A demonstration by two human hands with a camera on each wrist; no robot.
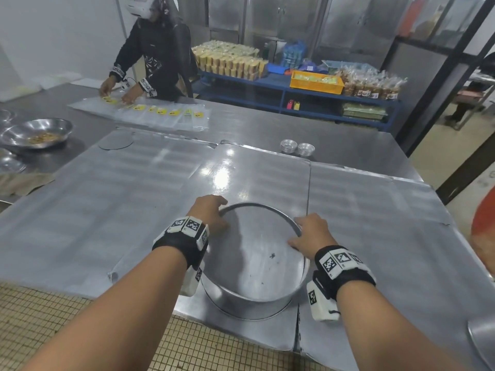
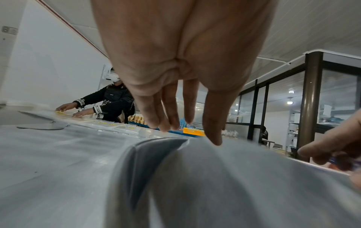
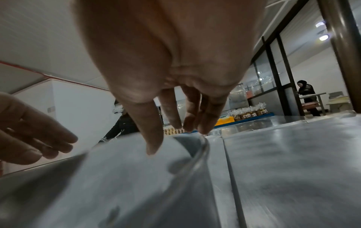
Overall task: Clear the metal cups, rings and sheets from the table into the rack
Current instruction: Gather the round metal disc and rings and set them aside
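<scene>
A wide, tall metal ring [image 1: 251, 298] stands near the table's front edge, on flat metal sheets [image 1: 107, 188]. A round metal sheet [image 1: 257, 253] with dark specks lies across its top. My left hand [image 1: 214, 214] holds the ring's left rim [image 2: 148, 154], thumb inside and fingers outside. My right hand [image 1: 305, 231] holds the right rim [image 3: 201, 148] the same way. Two stacks of small metal cups [image 1: 297, 148] stand at the far side of the middle sheet. A loose round sheet [image 1: 115, 140] lies far left.
Metal bowls [image 1: 37, 132] sit at the left edge, one with food scraps. A person [image 1: 152, 49] across the table handles clear bags with yellow labels [image 1: 150, 111]. Blue shelving [image 1: 294, 89] with packaged food stands behind. A round metal piece [image 1: 482, 341] shows at lower right.
</scene>
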